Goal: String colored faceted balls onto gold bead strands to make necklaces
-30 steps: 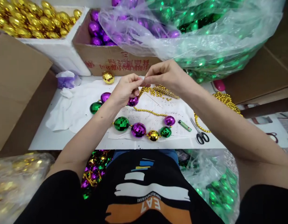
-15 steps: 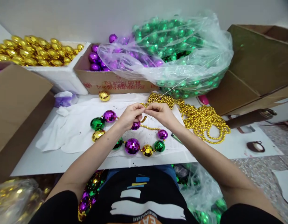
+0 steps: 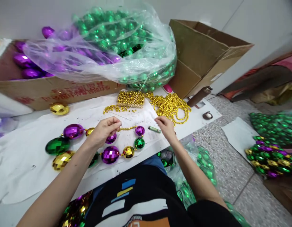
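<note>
My left hand (image 3: 107, 128) is closed in a pinch at the end of a strand of tiny gold beads (image 3: 128, 128), over a bead necklace. Large faceted purple (image 3: 110, 154), green (image 3: 139, 143) and gold beads make up this necklace, which lies curved on the white cloth. My right hand (image 3: 165, 126) is held apart to the right, thumb and fingers pinched; whatever is between them is too small to make out. Just left of it lies a small green lighter (image 3: 154, 129). My left hand and forearm cover part of the necklace.
Behind my hands are a box of small gold beads (image 3: 131, 99) and heaped gold bead chains (image 3: 170, 107). A plastic bag of green beads (image 3: 112, 31) rests by a carton of purple beads (image 3: 89, 91). A brown flask (image 3: 199, 96) lies near a tall cardboard box (image 3: 195, 53).
My hands, together before, are now apart; the right has moved right, beside the lighter. The view has swung right, showing floor and more bead bundles.
</note>
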`<state>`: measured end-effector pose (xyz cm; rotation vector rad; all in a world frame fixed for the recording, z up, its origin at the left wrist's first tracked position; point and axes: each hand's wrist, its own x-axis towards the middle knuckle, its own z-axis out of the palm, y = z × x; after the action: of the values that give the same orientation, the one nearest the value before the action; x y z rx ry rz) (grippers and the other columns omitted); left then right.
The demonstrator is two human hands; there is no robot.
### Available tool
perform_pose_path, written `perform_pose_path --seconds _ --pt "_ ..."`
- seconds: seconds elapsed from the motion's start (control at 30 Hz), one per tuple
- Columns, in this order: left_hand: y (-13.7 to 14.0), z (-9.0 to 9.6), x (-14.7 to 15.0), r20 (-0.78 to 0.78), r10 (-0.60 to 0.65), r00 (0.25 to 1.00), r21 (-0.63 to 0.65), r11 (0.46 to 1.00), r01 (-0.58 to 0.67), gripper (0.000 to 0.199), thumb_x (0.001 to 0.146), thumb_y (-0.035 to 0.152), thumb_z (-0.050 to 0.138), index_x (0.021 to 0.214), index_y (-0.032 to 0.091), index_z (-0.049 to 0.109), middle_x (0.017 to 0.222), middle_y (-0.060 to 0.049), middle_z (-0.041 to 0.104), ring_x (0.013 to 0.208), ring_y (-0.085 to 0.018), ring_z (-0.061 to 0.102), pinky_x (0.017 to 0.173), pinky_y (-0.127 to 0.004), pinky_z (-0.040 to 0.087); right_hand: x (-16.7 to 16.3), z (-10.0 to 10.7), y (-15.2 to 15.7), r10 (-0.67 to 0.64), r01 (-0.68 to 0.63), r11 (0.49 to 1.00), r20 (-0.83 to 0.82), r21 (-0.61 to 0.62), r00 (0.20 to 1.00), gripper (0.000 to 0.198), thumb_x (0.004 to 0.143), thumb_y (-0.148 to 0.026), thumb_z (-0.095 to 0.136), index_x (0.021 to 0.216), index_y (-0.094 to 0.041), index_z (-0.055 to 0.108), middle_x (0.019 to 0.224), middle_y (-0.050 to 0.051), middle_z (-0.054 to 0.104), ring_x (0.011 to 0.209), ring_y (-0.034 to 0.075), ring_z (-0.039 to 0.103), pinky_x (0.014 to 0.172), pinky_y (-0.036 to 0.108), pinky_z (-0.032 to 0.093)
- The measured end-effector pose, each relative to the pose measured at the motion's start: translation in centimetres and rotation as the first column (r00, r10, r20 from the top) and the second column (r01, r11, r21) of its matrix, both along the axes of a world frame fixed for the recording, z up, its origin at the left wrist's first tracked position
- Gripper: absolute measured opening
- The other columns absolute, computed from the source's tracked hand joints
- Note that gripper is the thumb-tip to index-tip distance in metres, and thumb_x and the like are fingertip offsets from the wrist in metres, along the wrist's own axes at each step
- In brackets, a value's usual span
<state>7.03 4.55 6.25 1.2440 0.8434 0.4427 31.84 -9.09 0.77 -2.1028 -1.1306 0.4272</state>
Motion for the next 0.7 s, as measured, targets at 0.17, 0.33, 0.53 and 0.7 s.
perform_pose_path --seconds 0.17,0.33,0.53,0.7 --pt "-0.2 -0.3 0.0 0.035 0.063 0.997 -0.043 0.997 -0.061 0.038 0.058 0.038 0.084 0.070 0.013 0.057 0.057 0.005 0.053 0.041 -0.001 0.035 0.038 -0.014 0.018 3.4 -3.0 -6.3 -0.115 0.167 0.962 0.234 -0.217 0.966 0.020 0.081 -0.009 0.050 0.091 -0.015 0.065 0.093 0.013 0.061 0.099 0.027 0.055 0.082 0.035 0.042" --pt "0.2 -1.0 -0.1 0.139 0.097 0.986 -0.170 0.983 -0.073 0.038 0.058 0.034 0.085 0.068 0.013 0.056 0.056 0.004 0.051 0.041 0.000 0.034 0.037 -0.013 0.013 3.5 -4.5 -7.2 0.028 0.149 0.894 0.385 -0.422 0.923 0.031 0.083 -0.009 0.049 0.111 -0.013 0.063 0.104 0.017 0.062 0.099 0.029 0.057 0.074 0.035 0.042" --pt "1.1 -1.1 -1.2 0.183 0.137 0.974 -0.287 0.955 -0.081 0.036 0.057 0.027 0.086 0.068 0.012 0.055 0.057 0.005 0.051 0.040 0.001 0.034 0.037 -0.011 0.011 5.4 -3.3 -8.4 -0.007 0.050 0.956 0.149 -0.289 0.989 0.038 0.080 -0.032 0.057 0.115 -0.018 0.060 0.093 0.008 0.062 0.075 0.021 0.059 0.066 0.033 0.047" --pt "1.3 -1.1 -1.4 0.206 0.139 0.969 -0.296 0.952 -0.073 0.031 0.061 0.022 0.084 0.070 0.012 0.056 0.059 0.004 0.053 0.042 0.000 0.036 0.037 -0.010 0.014 5.7 -2.8 -8.0 0.057 -0.078 0.996 -0.324 -0.052 0.944 0.058 0.068 -0.053 0.072 0.112 -0.017 0.062 0.076 0.000 0.052 0.067 0.016 0.053 0.061 0.030 0.047"
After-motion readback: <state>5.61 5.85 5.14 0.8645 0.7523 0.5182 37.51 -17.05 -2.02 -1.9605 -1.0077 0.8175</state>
